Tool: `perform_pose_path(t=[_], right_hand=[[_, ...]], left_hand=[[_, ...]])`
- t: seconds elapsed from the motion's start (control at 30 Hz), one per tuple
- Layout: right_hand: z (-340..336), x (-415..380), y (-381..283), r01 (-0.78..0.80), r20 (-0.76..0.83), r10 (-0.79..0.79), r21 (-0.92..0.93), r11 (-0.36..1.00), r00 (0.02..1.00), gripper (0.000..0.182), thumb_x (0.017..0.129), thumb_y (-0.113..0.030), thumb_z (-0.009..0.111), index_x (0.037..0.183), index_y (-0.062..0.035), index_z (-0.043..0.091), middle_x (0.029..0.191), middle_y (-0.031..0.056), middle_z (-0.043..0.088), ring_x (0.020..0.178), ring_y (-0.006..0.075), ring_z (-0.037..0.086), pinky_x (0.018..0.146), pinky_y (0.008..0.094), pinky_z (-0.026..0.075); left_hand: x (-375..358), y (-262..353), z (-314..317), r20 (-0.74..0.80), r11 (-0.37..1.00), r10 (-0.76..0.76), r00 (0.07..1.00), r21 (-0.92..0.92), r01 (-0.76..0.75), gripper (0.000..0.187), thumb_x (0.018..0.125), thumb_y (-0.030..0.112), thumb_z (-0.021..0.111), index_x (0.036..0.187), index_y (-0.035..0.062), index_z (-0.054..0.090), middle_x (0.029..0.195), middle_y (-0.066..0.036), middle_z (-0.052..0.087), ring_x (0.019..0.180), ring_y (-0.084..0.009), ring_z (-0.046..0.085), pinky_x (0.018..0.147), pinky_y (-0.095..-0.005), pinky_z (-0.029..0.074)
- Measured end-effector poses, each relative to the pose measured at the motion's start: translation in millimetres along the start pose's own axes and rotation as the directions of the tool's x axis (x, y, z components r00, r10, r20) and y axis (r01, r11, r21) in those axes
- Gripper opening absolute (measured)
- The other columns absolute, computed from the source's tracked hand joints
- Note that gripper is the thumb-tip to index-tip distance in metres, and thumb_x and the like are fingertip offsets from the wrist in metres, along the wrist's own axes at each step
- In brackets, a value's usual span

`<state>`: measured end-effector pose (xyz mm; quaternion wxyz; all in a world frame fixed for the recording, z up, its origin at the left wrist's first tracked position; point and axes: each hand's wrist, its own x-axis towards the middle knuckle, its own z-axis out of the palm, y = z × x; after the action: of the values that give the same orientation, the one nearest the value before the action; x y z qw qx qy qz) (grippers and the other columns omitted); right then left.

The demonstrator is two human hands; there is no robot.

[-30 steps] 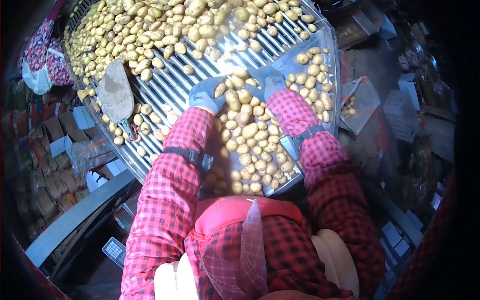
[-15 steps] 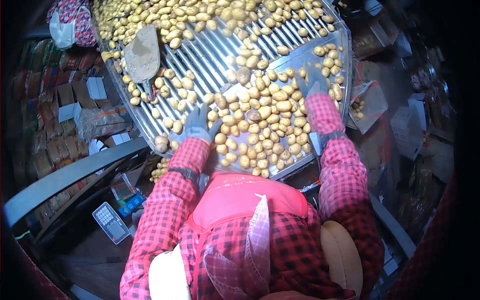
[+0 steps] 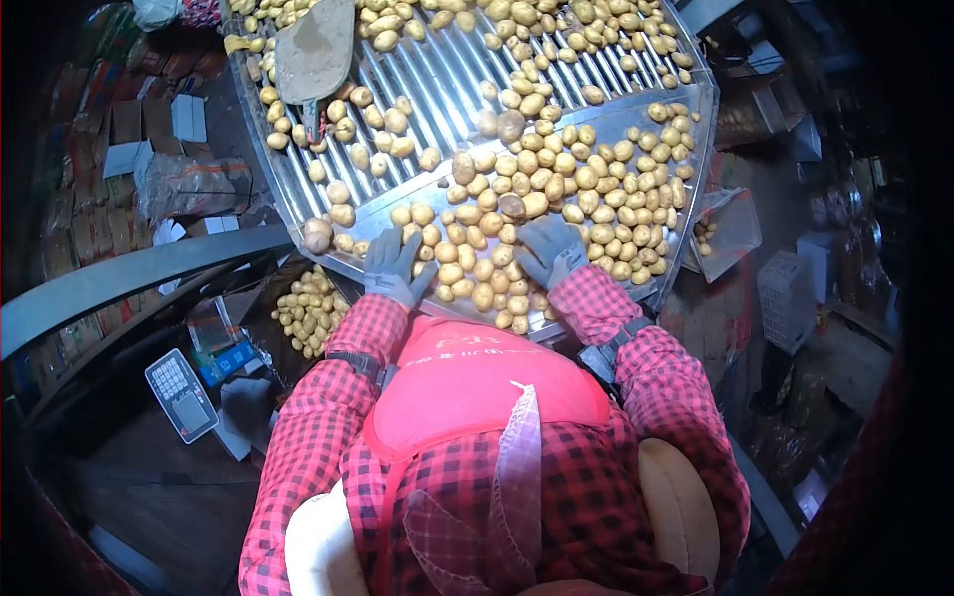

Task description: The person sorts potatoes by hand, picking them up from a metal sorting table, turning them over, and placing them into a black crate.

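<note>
Many potatoes [image 3: 621, 211] lie on the metal tray at the near end of the sorting table. My left hand [image 3: 396, 266], in a grey glove, rests at the tray's near left with fingers spread beside the potatoes. Nothing shows in its grasp. To the right, my right hand [image 3: 552, 250], gloved alike, lies over potatoes with its fingers stretched toward the left. Between the two hands sits a cluster of potatoes [image 3: 484, 268]; those beneath the palms are hidden. A darker potato [image 3: 512, 206] lies just above my right fingertips.
Beyond the tray, metal rollers [image 3: 417, 94] carry more potatoes. A dirty scoop [image 3: 316, 50] lies on them at the left. Below the left edge is a potato pile [image 3: 310, 310]; a keypad device [image 3: 182, 395] stands lower left. A curved rail [image 3: 149, 273] crosses the left side.
My right hand has swept from the tray's right side inward and nearer my body. My left hand stays near the left edge. Potatoes now cover more of the right side; the view has shifted.
</note>
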<state>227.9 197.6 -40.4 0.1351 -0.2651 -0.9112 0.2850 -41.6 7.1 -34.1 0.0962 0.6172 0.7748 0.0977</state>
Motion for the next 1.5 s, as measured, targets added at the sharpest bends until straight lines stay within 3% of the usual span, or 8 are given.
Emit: perform_pose_path(t=[0.3, 0.53, 1.0, 1.17, 1.23, 1.3, 1.33, 1.5], right_hand=[[24.0, 46.3, 4.9, -0.339, 0.011, 0.340, -0.030, 0.940, 0.940, 0.047, 0.087, -0.035, 0.067, 0.128, -0.0116, 0.060, 0.121, 0.0164, 0.063, 0.117, 0.0340, 0.059, 0.101, 0.0419, 0.047], [31.8, 40.4, 28.6, -0.487, 0.136, 0.569, 0.695, 0.529, 0.811, 0.060, 0.074, -0.010, 0.080, 0.129, -0.0025, 0.057, 0.118, 0.0140, 0.065, 0.108, 0.0232, 0.065, 0.090, 0.0360, 0.055], [0.4, 48.4, 7.7, -0.429, 0.350, 0.418, 0.896, 0.111, 0.838, 0.028, 0.084, -0.009, 0.071, 0.111, -0.0044, 0.070, 0.087, -0.0007, 0.067, 0.071, 0.0042, 0.057, 0.059, 0.0205, 0.045], [-15.5, 84.4, -1.3, -0.738, 0.486, 0.611, 0.623, 0.259, 0.625, 0.030, 0.091, -0.032, 0.058, 0.087, -0.0051, 0.071, 0.074, 0.0109, 0.067, 0.064, 0.0177, 0.062, 0.057, 0.0333, 0.046], [-11.1, 118.7, 8.8, -0.419, 0.423, 0.333, 0.127, 0.899, 0.843, 0.038, 0.092, -0.040, 0.055, 0.099, -0.0061, 0.071, 0.092, 0.0129, 0.069, 0.085, 0.0264, 0.064, 0.077, 0.0365, 0.049], [-36.8, 147.9, -15.2, -0.442, 0.448, 0.469, -0.171, 0.881, 0.761, 0.043, 0.094, -0.044, 0.051, 0.110, -0.0082, 0.070, 0.113, 0.0149, 0.068, 0.110, 0.0365, 0.061, 0.099, 0.0416, 0.046], [-24.3, 146.0, 8.5, -0.501, 0.293, 0.466, 0.054, 0.864, 0.835, 0.040, 0.092, -0.041, 0.054, 0.112, -0.0085, 0.068, 0.115, 0.0163, 0.067, 0.113, 0.0352, 0.062, 0.099, 0.0408, 0.047], [-12.7, 201.3, 27.3, -0.353, 0.100, 0.424, -0.402, 0.845, 0.900, 0.033, 0.086, -0.029, 0.066, 0.115, -0.0132, 0.066, 0.118, 0.0144, 0.066, 0.111, 0.0353, 0.064, 0.092, 0.0464, 0.051]], left_hand=[[9.9, 2.6, -3.9, 0.028, 0.997, -0.062, 0.998, -0.054, 0.063, 0.064, 0.076, 0.044, 0.076, 0.129, 0.0120, 0.060, 0.135, -0.018, 0.052, 0.124, -0.0371, 0.050, 0.105, -0.0488, 0.041], [14.0, 4.0, -5.0, 0.065, 0.993, -0.091, 0.994, -0.073, 0.096, 0.064, 0.074, 0.044, 0.077, 0.127, 0.0114, 0.061, 0.133, -0.018, 0.052, 0.122, -0.0368, 0.052, 0.104, -0.0480, 0.042], [14.3, 3.5, -3.9, 0.092, 0.991, -0.116, 0.989, -0.059, 0.122, 0.066, 0.075, 0.046, 0.077, 0.130, 0.0121, 0.060, 0.134, -0.018, 0.052, 0.125, -0.0362, 0.050, 0.106, -0.0487, 0.040], [14.0, 3.7, -3.0, 0.104, 0.989, -0.129, 0.986, -0.053, 0.135, 0.065, 0.075, 0.047, 0.076, 0.129, 0.0133, 0.061, 0.134, -0.018, 0.052, 0.125, -0.0358, 0.050, 0.105, -0.0484, 0.041], [14.8, 1.3, -0.9, 0.073, 0.992, -0.113, 0.991, -0.046, 0.116, 0.065, 0.075, 0.047, 0.076, 0.129, 0.0136, 0.061, 0.134, -0.018, 0.052, 0.124, -0.0360, 0.051, 0.105, -0.0486, 0.041], [15.3, 1.9, -4.2, 0.090, 0.991, -0.117, 0.989, -0.057, 0.123, 0.065, 0.075, 0.047, 0.076, 0.129, 0.0134, 0.061, 0.134, -0.018, 0.052, 0.124, -0.0363, 0.051, 0.105, -0.0487, 0.041], [15.5, 3.0, -6.2, 0.098, 0.990, -0.118, 0.988, -0.062, 0.124, 0.065, 0.075, 0.047, 0.076, 0.128, 0.0134, 0.061, 0.134, -0.018, 0.052, 0.123, -0.0365, 0.051, 0.105, -0.0487, 0.041], [15.5, 1.1, -3.6, 0.071, 0.994, -0.098, 0.993, -0.043, 0.102, 0.064, 0.076, 0.047, 0.075, 0.128, 0.0136, 0.061, 0.131, -0.018, 0.053, 0.121, -0.0368, 0.053, 0.103, -0.0486, 0.042]])
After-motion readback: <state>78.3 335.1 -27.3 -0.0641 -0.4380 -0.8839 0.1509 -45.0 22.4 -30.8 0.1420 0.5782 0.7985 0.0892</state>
